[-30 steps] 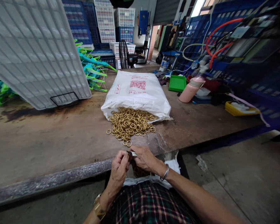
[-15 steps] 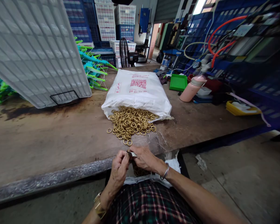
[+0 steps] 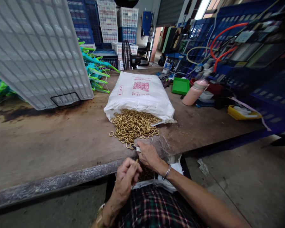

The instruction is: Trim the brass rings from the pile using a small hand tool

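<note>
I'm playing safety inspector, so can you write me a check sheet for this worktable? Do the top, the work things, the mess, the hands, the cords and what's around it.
Surface: brown table, dark stains near the big pale crate.
Work things: gold rings spilling from the mouth of a white sack.
Clutter: pink bottle, green tray and yellow tray, all toward the right.
Left hand: pinching what looks like a single ring.
Right hand: holding a small tool, dark tip by the nearest rings.
Cords: red hose looping above the bottle.
Surroundings: stacked crates and a fan behind; pale scrap on the floor.
</note>
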`<state>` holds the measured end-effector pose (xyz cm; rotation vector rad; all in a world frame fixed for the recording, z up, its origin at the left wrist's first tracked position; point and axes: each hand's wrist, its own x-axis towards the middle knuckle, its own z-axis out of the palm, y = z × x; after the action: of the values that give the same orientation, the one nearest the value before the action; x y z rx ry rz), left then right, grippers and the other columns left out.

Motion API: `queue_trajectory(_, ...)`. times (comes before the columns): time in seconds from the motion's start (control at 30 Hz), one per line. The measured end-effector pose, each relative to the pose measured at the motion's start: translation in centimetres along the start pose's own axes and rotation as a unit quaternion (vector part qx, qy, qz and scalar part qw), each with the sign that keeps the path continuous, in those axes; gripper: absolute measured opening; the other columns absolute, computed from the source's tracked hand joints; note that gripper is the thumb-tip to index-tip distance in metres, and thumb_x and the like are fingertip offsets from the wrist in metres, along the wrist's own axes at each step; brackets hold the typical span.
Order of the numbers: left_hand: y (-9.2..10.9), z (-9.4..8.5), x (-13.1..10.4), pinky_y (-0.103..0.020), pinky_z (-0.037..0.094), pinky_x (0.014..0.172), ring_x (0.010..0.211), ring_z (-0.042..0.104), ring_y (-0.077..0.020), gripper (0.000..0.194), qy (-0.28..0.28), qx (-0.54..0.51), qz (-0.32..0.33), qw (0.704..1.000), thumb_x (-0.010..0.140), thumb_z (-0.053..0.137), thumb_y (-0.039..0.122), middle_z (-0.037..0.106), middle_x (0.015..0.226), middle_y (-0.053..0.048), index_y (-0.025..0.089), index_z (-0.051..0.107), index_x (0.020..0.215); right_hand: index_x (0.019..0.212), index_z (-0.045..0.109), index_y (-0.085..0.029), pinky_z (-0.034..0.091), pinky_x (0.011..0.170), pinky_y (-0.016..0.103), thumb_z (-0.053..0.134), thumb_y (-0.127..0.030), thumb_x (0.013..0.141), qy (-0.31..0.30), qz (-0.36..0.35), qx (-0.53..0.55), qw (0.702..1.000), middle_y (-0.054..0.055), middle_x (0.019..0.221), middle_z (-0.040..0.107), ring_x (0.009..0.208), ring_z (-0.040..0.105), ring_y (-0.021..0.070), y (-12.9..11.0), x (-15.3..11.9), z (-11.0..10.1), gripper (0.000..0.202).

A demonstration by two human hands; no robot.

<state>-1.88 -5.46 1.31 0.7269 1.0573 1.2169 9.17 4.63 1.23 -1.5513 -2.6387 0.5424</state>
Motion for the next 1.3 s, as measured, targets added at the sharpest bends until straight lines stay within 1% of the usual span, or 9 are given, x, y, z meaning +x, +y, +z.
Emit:
queue_trajectory(0.13, 0.2, -0.8, 1.0, -0.016, 0.02, 0.036, 0.04, 0.032, -0.0035, 0.036, 0.064, -0.12, -0.046, 0.99, 0.075, 0.059, 0.05, 0.05, 0.057, 0.003, 0.015, 0.053, 0.068, 0.103, 0.051, -0.018, 0.034, 0.065, 0.026, 0.047, -0.026, 0.086, 0.033, 0.047, 0.0, 0.998, 0.008, 0.097, 0.064, 0.082, 0.06, 0.0185, -1.1, 0.4, -0.1, 0.019)
queue_trajectory(0.23, 0.4, -1.6, 1.3, -0.015, 0.022, 0.035, 0.041, 0.038, -0.0035, 0.031, 0.079, -0.172, -0.052, 0.981, 0.07, 0.067, 0.042, 0.058, 0.067, 0.001, 0.016, 0.05, 0.068, 0.105, 0.049, -0.019, 0.034, 0.065, 0.027, 0.047, -0.03, 0.087, 0.045, 0.044, -0.014, 0.998, 0.007, 0.101, 0.062, 0.083, 0.059, 0.0185, -1.6, 0.7, 0.6, 0.021)
queue_trajectory(0.4, 0.6, -2.5, 1.3, -0.014, 0.029, 0.037, 0.045, 0.046, -0.0056, 0.028, 0.069, -0.278, -0.094, 0.953, 0.064, 0.072, 0.026, 0.059, 0.065, 0.003, 0.018, 0.055, 0.085, 0.103, 0.05, -0.022, 0.032, 0.062, 0.026, 0.048, -0.027, 0.085, 0.064, 0.039, -0.024, 0.997, 0.005, 0.102, 0.059, 0.079, 0.057, 0.0175, -1.1, 1.1, 1.6, 0.019)
queue_trajectory(0.57, 0.5, -2.9, 2.1, -0.015, 0.038, 0.041, 0.057, 0.058, -0.0099, 0.023, 0.111, -0.322, -0.116, 0.933, 0.062, 0.075, 0.021, 0.063, 0.07, -0.002, 0.014, 0.055, 0.072, 0.102, 0.053, -0.02, 0.03, 0.062, 0.027, 0.046, -0.018, 0.082, 0.066, 0.004, -0.008, 0.998, 0.005, 0.099, 0.059, 0.077, 0.054, 0.017, 0.2, 1.0, 2.5, 0.021)
queue_trajectory(0.67, 0.9, -2.7, 2.6, -0.017, 0.042, 0.044, 0.062, 0.062, -0.013, 0.025, 0.136, -0.297, -0.122, 0.937, 0.06, 0.076, 0.017, 0.065, 0.076, -0.004, 0.014, 0.055, 0.072, 0.092, 0.055, -0.019, 0.031, 0.064, 0.026, 0.046, -0.014, 0.081, 0.085, -0.031, 0.049, 0.995, 0.004, 0.089, 0.059, 0.077, 0.052, 0.0163, 1.0, 1.1, 2.4, 0.015)
queue_trajectory(0.77, 1.1, -2.4, 3.1, -0.016, 0.041, 0.042, 0.059, 0.06, -0.0107, 0.032, 0.124, -0.257, -0.104, 0.953, 0.056, 0.08, 0.022, 0.063, 0.071, 0.0, 0.016, 0.053, 0.073, 0.078, 0.053, -0.018, 0.031, 0.062, 0.024, 0.046, -0.016, 0.083, 0.085, -0.07, 0.145, 0.983, 0.001, 0.075, 0.056, 0.07, 0.048, 0.0136, 1.3, 0.8, 1.5, 0.009)
queue_trajectory(0.97, -0.1, -1.6, 4.1, -0.014, 0.023, 0.034, 0.036, 0.035, -0.0034, 0.046, 0.138, -0.042, -0.041, 0.989, 0.062, 0.071, 0.051, 0.047, 0.048, 0.009, 0.018, 0.055, 0.089, 0.065, 0.046, -0.017, 0.027, 0.053, 0.022, 0.043, -0.031, 0.088, -0.005, -0.116, 0.286, 0.951, -0.003, 0.061, 0.046, 0.058, 0.039, 0.01, 1.1, -0.6, -0.5, 0.028)
queue_trajectory(1.17, -0.5, -0.6, 4.4, -0.016, 0.019, 0.036, 0.038, 0.029, -0.0032, 0.046, 0.102, 0.066, -0.035, 0.992, 0.064, 0.064, 0.058, 0.044, 0.049, 0.008, 0.017, 0.055, 0.081, 0.063, 0.043, -0.017, 0.024, 0.049, 0.021, 0.041, -0.048, 0.088, -0.035, -0.088, 0.372, 0.923, -0.005, 0.058, 0.037, 0.055, 0.033, 0.0088, 1.7, -1.0, -0.4, 0.04)
queue_trajectory(1.3, 0.0, 0.1, 4.7, -0.017, 0.019, 0.038, 0.039, 0.026, -0.0037, 0.044, 0.108, 0.089, -0.028, 0.99, 0.062, 0.066, 0.057, 0.04, 0.047, 0.009, 0.017, 0.053, 0.074, 0.061, 0.04, -0.017, 0.023, 0.048, 0.021, 0.042, -0.045, 0.087, -0.026, -0.089, 0.403, 0.911, -0.005, 0.057, 0.035, 0.054, 0.03, 0.0082, 2.2, -0.8, 0.1, 0.038)
